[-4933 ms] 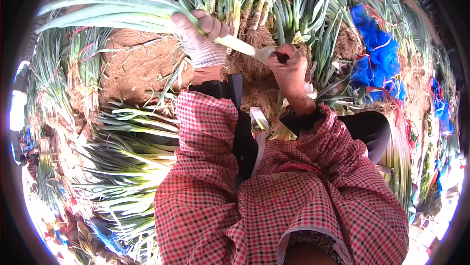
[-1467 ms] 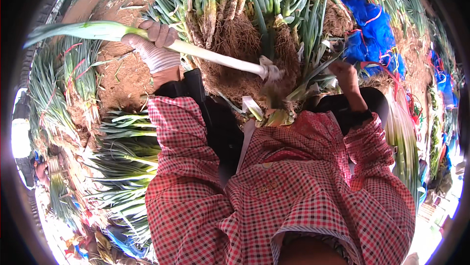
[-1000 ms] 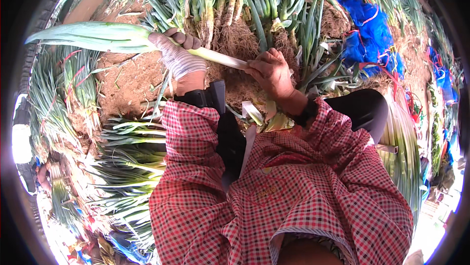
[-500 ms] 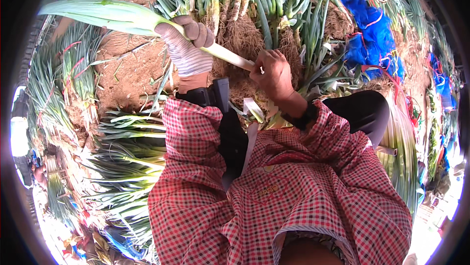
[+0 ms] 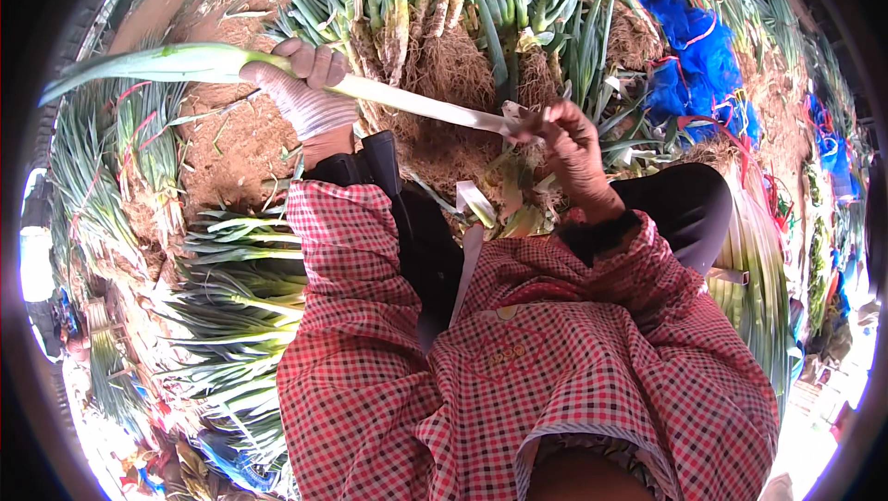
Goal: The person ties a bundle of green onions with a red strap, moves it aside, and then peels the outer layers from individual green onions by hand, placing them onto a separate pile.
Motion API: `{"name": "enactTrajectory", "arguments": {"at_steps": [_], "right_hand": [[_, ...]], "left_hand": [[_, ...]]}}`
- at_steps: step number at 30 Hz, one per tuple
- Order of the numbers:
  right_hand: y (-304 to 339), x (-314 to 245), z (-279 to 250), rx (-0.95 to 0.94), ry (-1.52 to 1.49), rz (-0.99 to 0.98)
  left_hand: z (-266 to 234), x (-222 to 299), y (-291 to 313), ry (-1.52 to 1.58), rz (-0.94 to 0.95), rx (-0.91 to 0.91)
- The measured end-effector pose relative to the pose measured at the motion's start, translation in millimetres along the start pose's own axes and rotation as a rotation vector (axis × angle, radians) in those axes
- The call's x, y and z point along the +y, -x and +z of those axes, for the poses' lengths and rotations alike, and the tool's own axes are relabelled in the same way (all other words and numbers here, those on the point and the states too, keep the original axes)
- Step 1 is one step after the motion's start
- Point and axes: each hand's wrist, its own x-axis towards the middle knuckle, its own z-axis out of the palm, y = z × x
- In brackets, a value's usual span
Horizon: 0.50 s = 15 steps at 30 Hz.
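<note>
Just beyond our hands, rooted leeks (image 5: 453, 61) crowd together; blue netting (image 5: 692, 48) lies to the right, a leek pile (image 5: 245, 321) to the left. Our gloved left hand (image 5: 303, 89) closes around a long leek (image 5: 416, 101), held above the soil (image 5: 227, 149). Our right hand (image 5: 575, 145) curls at its root end (whether pinching, we cannot tell).
</note>
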Motion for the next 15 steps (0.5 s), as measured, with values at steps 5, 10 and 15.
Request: {"name": "enactTrajectory", "arguments": {"at_steps": [5, 10, 15], "right_hand": [[9.8, -10.6, -56.6, 0.181, 0.296, -0.021], [6.9, -6.1, -52.8, 0.3, 1.023, -0.193], [18.5, -10.3, -90.3, 0.338, 1.292, -0.074]], "left_hand": [[-2.4, -1.8, -1.5, 0.119, 0.032, 0.092], [20.1, -15.2, 1.3, -0.109, 0.051, 0.212], [-1.4, 7.3, -5.7, 0.0, 0.019, 0.224]]}}
